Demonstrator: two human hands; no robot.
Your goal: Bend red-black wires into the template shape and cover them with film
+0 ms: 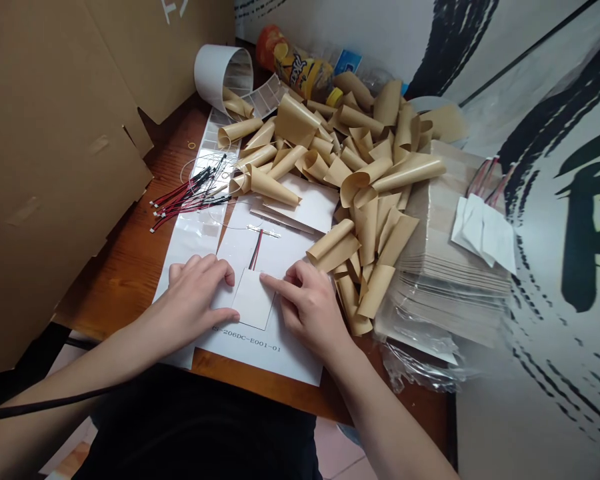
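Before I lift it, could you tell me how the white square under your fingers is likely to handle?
The white square lies thin and flat, so it is probably light and bendy. Its red and black wires would likely dangle and snag. The curled brown liners nearby hint it may be sticky.

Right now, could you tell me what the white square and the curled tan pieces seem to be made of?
White square: thin, matte, perhaps paper-faced film; it lies flat. Curled tan pieces: likely kraft backing paper, matte, rolled into cones.

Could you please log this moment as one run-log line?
left hand: at white square edge | right hand: touching its top edge | white square: flat on printed sheet
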